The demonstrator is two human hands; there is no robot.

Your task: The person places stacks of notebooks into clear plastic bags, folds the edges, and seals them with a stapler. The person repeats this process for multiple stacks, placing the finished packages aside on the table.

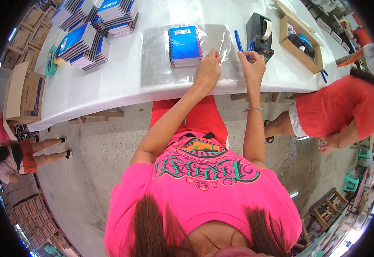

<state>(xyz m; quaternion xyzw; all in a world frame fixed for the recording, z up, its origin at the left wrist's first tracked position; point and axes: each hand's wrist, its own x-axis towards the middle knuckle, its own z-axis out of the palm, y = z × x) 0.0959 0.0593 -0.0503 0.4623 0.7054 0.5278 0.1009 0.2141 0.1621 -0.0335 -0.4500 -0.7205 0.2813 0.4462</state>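
A stack of blue spiral notebooks lies on a clear plastic film on the white-covered table. My left hand is at the notebooks' lower right corner, fingertips pinched together where the film rises in shiny creases. To its right, my right hand is closed, thumb and fingers together, beside a black tape dispenser. A slim blue pen-like thing stands out just above the right fingertips. Whether those fingers grip it or something smaller, I cannot tell.
More stacks of notebooks fill the far left of the table, near a green tape holder. An open cardboard box holding small items lies right of the dispenser. A person in red stands close on the right; a carton is at the left edge.
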